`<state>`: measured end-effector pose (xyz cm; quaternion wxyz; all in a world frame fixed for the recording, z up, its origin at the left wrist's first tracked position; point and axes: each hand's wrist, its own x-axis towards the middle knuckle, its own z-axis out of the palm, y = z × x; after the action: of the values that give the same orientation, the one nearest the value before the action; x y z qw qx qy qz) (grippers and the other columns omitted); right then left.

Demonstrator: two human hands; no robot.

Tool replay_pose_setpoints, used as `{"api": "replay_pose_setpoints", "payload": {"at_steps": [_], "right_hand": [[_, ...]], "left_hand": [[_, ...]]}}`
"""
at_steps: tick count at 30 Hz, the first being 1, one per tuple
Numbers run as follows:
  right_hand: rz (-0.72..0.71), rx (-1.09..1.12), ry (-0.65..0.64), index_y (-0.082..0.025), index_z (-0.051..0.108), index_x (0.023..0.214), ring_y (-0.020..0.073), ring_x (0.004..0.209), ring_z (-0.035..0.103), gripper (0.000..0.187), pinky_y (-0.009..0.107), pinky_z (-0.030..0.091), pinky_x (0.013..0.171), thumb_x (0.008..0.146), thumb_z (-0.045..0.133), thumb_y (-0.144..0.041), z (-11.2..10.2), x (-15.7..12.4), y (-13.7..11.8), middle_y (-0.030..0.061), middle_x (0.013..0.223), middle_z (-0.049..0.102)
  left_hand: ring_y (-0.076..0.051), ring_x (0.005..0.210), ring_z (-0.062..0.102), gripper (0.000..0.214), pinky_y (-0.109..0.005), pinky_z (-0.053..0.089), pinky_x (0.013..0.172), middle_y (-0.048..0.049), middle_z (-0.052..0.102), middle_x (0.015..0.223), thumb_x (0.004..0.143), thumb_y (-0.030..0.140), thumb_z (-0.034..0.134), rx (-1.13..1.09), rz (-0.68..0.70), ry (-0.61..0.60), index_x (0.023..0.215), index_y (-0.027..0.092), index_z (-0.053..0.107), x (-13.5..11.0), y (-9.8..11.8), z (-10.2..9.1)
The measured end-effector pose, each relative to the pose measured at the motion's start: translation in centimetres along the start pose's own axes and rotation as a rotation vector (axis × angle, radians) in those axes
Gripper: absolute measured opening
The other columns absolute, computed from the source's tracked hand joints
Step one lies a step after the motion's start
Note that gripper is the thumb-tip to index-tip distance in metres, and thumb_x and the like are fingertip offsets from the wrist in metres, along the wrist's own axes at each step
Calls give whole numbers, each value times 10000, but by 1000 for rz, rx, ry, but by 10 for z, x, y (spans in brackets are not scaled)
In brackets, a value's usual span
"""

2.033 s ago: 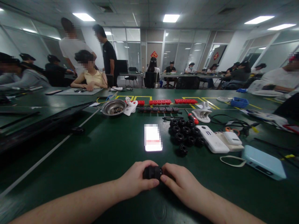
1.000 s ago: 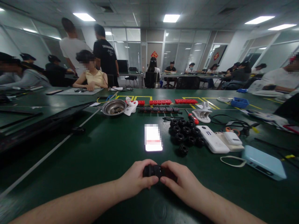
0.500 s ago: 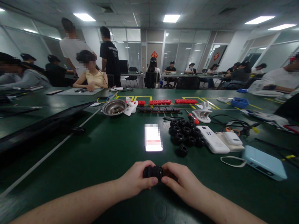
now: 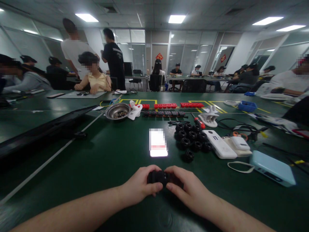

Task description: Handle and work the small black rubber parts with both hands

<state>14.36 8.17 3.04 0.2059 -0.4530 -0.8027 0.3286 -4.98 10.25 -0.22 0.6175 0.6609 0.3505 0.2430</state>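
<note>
A black, ribbed, lens-like cylinder (image 4: 157,177) is held level between my two hands, just above the green table near its front. My left hand (image 4: 138,185) wraps round its left part, with the thumb along the near side. At the other end, my right hand (image 4: 184,185) grips with thumb and fingertips, and its fingers hide that end. Beyond the hands lies a phone (image 4: 158,151) with a bright screen. To its right sits a cluster of black ring-shaped pieces (image 4: 192,135), one (image 4: 189,155) a little nearer to me.
A metal bowl (image 4: 109,112) with small brassy pieces stands at the back left, beside a white stand (image 4: 135,111). Red strips (image 4: 165,105) and a screwdriver (image 4: 200,122) lie farther back. Right are a white power bank (image 4: 223,146) and a blue box (image 4: 275,166). People sit around.
My right fingers have shifted slightly left over the cylinder's end, while my left hand keeps its hold. In the background, a standing person in black has raised a hand.
</note>
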Motion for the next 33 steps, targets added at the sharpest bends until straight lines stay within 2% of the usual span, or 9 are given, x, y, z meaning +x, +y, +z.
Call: {"api": "replay_pose_setpoints", "payload": {"at_steps": [3, 8, 12, 14, 17, 22, 25, 28, 33], "right_hand": [[-18, 0, 12, -202, 527, 954, 133, 658, 511, 180, 234, 365, 577, 781, 525, -250, -1, 0, 1, -2, 777, 570], [31, -85, 34, -181, 558, 784, 138, 609, 489, 178, 245, 345, 551, 821, 469, -330, 2, 0, 2, 0, 672, 550], [30, -49, 3, -183, 551, 858, 135, 636, 503, 109, 237, 354, 564, 789, 516, -260, 2, -2, 0, 3, 724, 565], [13, -19, 2, -196, 528, 927, 132, 650, 507, 174, 230, 358, 568, 758, 550, -232, 1, -2, -1, -3, 759, 566], [26, -28, 14, -205, 518, 929, 132, 641, 503, 180, 228, 354, 557, 759, 553, -253, 1, -2, -1, -10, 750, 562], [47, -88, 3, -178, 552, 785, 141, 647, 509, 171, 243, 357, 573, 845, 441, -293, 3, 1, 2, 10, 713, 573], [34, -61, -10, -180, 551, 835, 136, 656, 514, 86, 234, 361, 578, 800, 514, -250, 2, 0, 2, 5, 733, 575], [24, -24, -11, -198, 520, 927, 128, 648, 510, 190, 223, 359, 565, 748, 576, -227, 1, -1, 1, -11, 754, 568], [5, -64, -8, -183, 535, 840, 134, 642, 499, 148, 238, 357, 570, 840, 452, -306, 1, 1, 1, -1, 722, 558]], "left_hand": [[-96, 540, 494, 390, -212, 396, 496, 7, 513, 718, 691, 450, 597, 36, 9, 26, 911, 151, 477, -1, 1, 0], [-123, 659, 490, 358, -218, 395, 561, 4, 528, 791, 657, 353, 656, 274, 39, 98, 933, 179, 510, -3, 7, -1], [-114, 600, 509, 440, -231, 420, 534, -8, 536, 787, 638, 409, 659, 73, -10, 24, 962, 161, 495, -1, 4, 0], [-105, 553, 515, 434, -233, 427, 513, -10, 537, 745, 654, 436, 635, -19, -31, -3, 939, 139, 497, 0, 1, 1], [-100, 538, 515, 359, -220, 417, 501, 5, 529, 708, 688, 399, 613, 34, -20, 22, 912, 143, 500, 0, 1, 2], [-100, 571, 518, 371, -207, 415, 509, 10, 536, 783, 655, 325, 655, 193, -21, 79, 956, 183, 492, -2, 5, 1], [-105, 564, 522, 431, -223, 428, 506, -11, 538, 804, 641, 372, 657, 98, -24, 62, 979, 162, 493, -1, 4, 1], [-107, 540, 518, 415, -235, 432, 505, -12, 538, 726, 678, 415, 608, 0, -25, 29, 953, 126, 497, -1, 4, 1], [-104, 597, 516, 335, -218, 425, 542, -1, 550, 795, 687, 306, 618, 210, 14, 76, 970, 173, 499, -4, 12, 2]]}}
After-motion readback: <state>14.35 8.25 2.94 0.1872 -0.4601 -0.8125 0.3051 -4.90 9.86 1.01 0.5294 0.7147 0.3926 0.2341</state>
